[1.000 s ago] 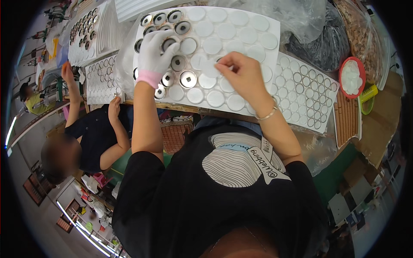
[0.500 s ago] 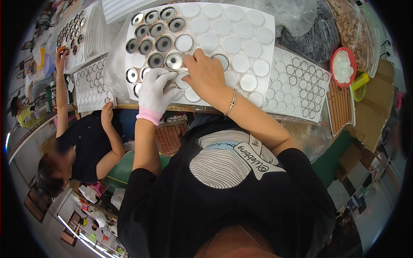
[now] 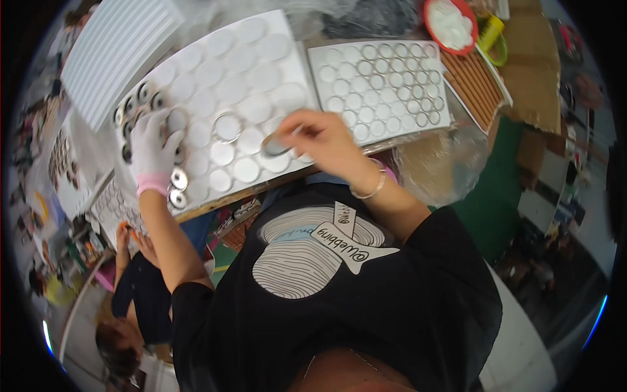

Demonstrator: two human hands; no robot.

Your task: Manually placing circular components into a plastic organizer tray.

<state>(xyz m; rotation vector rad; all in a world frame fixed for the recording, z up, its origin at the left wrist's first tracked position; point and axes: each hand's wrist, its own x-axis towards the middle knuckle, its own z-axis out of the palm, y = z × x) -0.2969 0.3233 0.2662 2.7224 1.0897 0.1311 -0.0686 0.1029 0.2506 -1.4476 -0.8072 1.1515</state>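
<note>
My left hand (image 3: 153,151), in a white glove with a pink cuff, rests over metal ring cups (image 3: 177,178) at the left part of a white sheet of round discs. Its thumb stands apart from the fingers, but blur hides the fingertips and whatever they may hold. Beside them a metal-rimmed disc (image 3: 176,120) lies on the sheet. Bare and wearing a bracelet, my right hand (image 3: 321,140) pinches a tilted round metal-rimmed piece (image 3: 275,146) above the near right part of the sheet. Another metal ring (image 3: 227,127) sits around a disc between my hands.
To the right lies a second sheet with ringed discs (image 3: 385,85), then brown tubes (image 3: 473,91). A red bowl of white discs (image 3: 450,29) and yellow tape (image 3: 491,32) are farther back. Ribbed white sheets (image 3: 121,55) are stacked far left. A co-worker (image 3: 140,287) sits at left.
My view has swung right, so the sheet appears farther left and turned. My hands have drawn apart: the left over the cups, the right lifting a round rimmed piece.
</note>
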